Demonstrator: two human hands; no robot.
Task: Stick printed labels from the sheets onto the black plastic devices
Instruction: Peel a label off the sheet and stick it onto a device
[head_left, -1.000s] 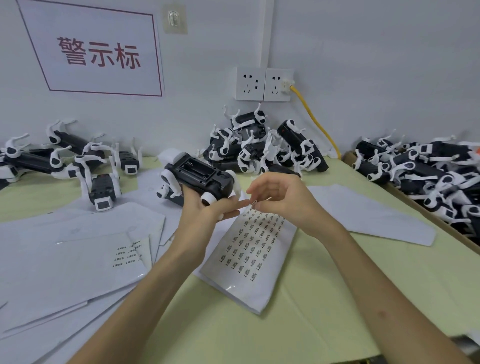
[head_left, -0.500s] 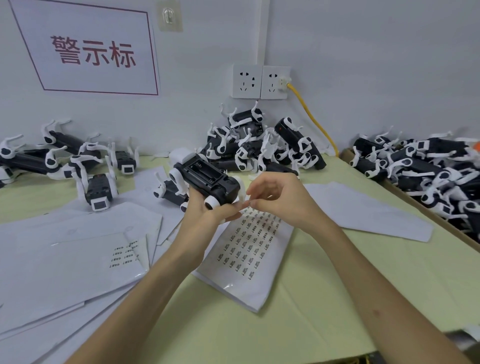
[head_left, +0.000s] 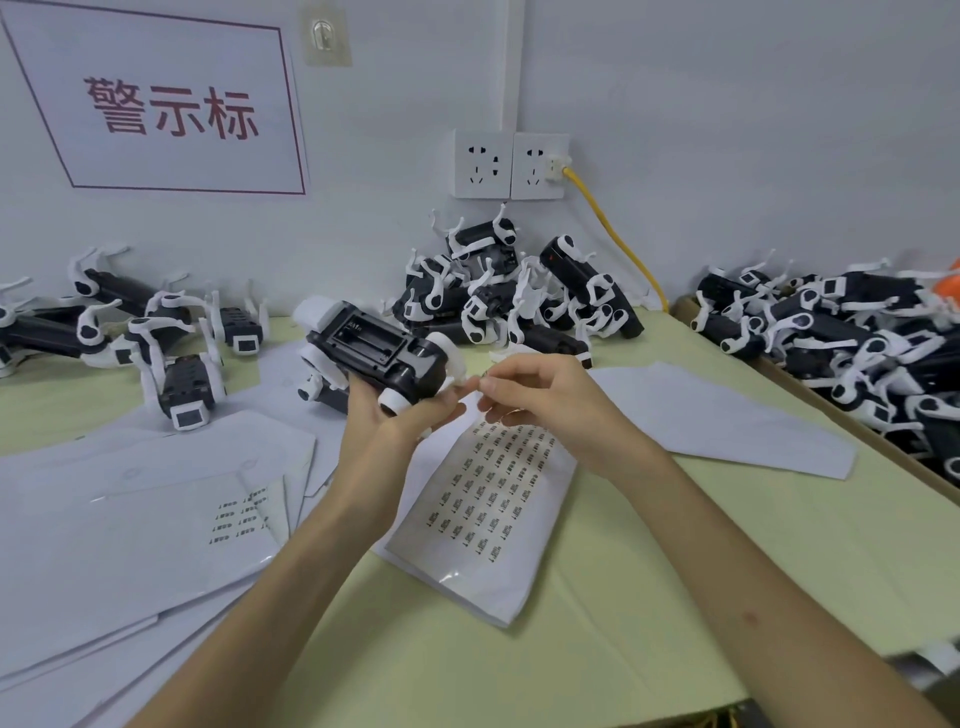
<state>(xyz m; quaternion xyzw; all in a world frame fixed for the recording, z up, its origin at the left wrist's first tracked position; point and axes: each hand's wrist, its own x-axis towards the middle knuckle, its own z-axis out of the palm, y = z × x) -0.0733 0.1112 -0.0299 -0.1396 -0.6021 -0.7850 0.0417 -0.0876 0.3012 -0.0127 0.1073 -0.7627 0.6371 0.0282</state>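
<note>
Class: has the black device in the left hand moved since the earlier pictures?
No: the device stays by the far left corner of the label sheet.

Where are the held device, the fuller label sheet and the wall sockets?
held device (head_left: 374, 349), head view, black underside.
fuller label sheet (head_left: 488, 501), head view, printed rows.
wall sockets (head_left: 480, 163), head view, left faceplate.

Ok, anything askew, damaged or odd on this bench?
Only untidiness: the loose sheets at left overlap crookedly, and black devices lie heaped against the wall. No damage or spill shows. The device in the left hand looks intact.
</note>
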